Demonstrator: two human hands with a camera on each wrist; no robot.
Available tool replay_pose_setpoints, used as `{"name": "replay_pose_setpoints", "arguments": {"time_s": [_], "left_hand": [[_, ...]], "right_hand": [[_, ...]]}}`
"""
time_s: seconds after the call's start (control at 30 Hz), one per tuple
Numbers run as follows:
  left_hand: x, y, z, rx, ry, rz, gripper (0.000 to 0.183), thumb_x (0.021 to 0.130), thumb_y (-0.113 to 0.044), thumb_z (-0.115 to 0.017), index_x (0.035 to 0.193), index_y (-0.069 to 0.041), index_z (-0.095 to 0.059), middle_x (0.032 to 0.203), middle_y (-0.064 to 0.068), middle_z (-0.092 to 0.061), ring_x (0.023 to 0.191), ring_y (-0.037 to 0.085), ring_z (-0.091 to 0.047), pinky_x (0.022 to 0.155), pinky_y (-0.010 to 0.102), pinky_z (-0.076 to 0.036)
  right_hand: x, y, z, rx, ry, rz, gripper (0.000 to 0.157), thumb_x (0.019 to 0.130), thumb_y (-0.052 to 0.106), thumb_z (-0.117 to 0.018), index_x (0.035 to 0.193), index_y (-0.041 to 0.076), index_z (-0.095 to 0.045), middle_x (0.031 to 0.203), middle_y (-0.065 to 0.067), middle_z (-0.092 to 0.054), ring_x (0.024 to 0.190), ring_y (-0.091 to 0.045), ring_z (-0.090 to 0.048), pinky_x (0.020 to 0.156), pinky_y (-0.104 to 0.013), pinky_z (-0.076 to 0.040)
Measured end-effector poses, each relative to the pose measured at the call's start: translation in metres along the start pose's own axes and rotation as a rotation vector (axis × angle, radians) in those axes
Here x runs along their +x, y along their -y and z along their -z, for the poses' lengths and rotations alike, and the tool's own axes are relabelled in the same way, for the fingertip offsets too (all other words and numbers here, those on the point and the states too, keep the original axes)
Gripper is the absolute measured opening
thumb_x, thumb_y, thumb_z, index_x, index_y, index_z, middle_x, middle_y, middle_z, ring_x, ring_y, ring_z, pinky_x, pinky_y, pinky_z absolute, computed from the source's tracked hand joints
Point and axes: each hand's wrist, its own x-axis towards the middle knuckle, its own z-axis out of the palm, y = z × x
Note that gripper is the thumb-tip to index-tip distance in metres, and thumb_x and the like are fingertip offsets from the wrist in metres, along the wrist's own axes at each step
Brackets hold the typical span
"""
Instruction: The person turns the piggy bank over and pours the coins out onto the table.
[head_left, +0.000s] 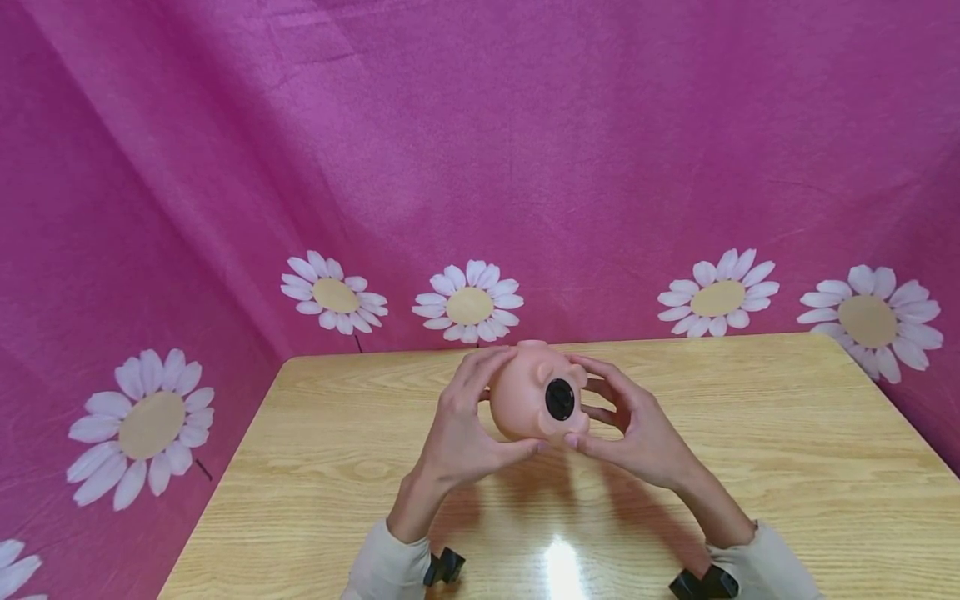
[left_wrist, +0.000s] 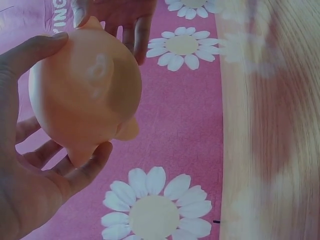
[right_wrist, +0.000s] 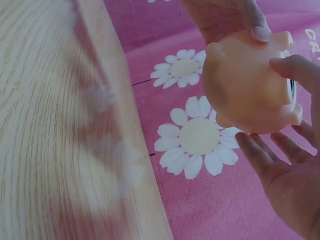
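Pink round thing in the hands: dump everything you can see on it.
The pink round thing looks like a piggy bank: smooth, slightly glossy, probably plastic. Short stubs stick out around a round black disc, perhaps a plug. It appears held above the table, tipped so the disc shows to the head camera. The left hand and right hand grip it from either side.
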Motion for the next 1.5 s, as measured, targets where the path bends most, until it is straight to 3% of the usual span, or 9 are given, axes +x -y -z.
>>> {"name": "replay_pose_setpoints", "arguments": {"time_s": [0.33, 0.67, 0.93, 1.1, 1.33, 1.5], "left_hand": [[0.0, 0.001, 0.004, 0.017, 0.055, -0.029, 0.106, 0.069, -0.021, -0.103, 0.159, -0.012, -0.049, 0.16, 0.012, -0.048, 0.142, 0.026, -0.054, 0.099, 0.033, -0.063], [-0.001, 0.002, 0.006, -0.02, 0.089, -0.001, 0.107, 0.069, -0.02, -0.103, 0.16, -0.017, -0.049, 0.159, 0.006, -0.05, 0.141, 0.025, -0.056, 0.099, 0.04, -0.065], [-0.001, 0.004, 0.004, -0.042, 0.049, 0.017, 0.104, 0.068, -0.02, -0.103, 0.158, -0.018, -0.052, 0.156, 0.006, -0.053, 0.138, 0.024, -0.059, 0.096, 0.039, -0.066], [0.0, 0.006, 0.003, -0.038, 0.035, 0.001, 0.103, 0.068, -0.02, -0.103, 0.158, -0.017, -0.053, 0.155, 0.006, -0.053, 0.137, 0.024, -0.059, 0.099, 0.037, -0.065], [0.0, 0.004, 0.004, -0.004, 0.031, -0.018, 0.103, 0.068, -0.022, -0.103, 0.157, -0.015, -0.054, 0.155, 0.007, -0.053, 0.138, 0.025, -0.058, 0.102, 0.035, -0.064], [0.0, 0.002, 0.005, 0.021, 0.037, -0.027, 0.103, 0.068, -0.022, -0.103, 0.157, -0.015, -0.053, 0.154, 0.008, -0.053, 0.139, 0.026, -0.057, 0.105, 0.037, -0.062]], "right_hand": [[0.0, -0.002, -0.003, 0.109, -0.027, 0.024, 0.08, 0.081, -0.017, -0.08, 0.153, -0.002, -0.048, 0.152, 0.006, -0.057, 0.136, -0.005, -0.06, 0.099, -0.029, -0.063], [-0.002, -0.007, -0.003, 0.156, -0.003, 0.029, 0.08, 0.083, -0.019, -0.077, 0.155, -0.004, -0.045, 0.157, 0.005, -0.053, 0.139, -0.005, -0.058, 0.104, -0.027, -0.061], [-0.001, -0.007, -0.002, 0.088, -0.006, 0.028, 0.08, 0.084, -0.016, -0.077, 0.156, -0.001, -0.046, 0.153, 0.008, -0.056, 0.136, -0.005, -0.059, 0.105, -0.026, -0.06], [0.0, -0.002, -0.001, -0.001, -0.052, 0.063, 0.075, 0.085, -0.015, -0.079, 0.153, 0.001, -0.051, 0.148, 0.009, -0.061, 0.132, -0.004, -0.062, 0.1, -0.025, -0.062], [0.001, 0.006, -0.001, -0.097, -0.211, 0.165, 0.05, 0.084, -0.019, -0.078, 0.13, -0.003, -0.067, 0.125, -0.003, -0.071, 0.116, -0.008, -0.068, 0.089, -0.025, -0.065], [0.001, 0.008, 0.001, -0.144, -0.219, 0.199, 0.038, 0.083, -0.02, -0.078, 0.116, -0.003, -0.071, 0.108, -0.01, -0.07, 0.103, -0.009, -0.068, 0.083, -0.021, -0.064]]}}
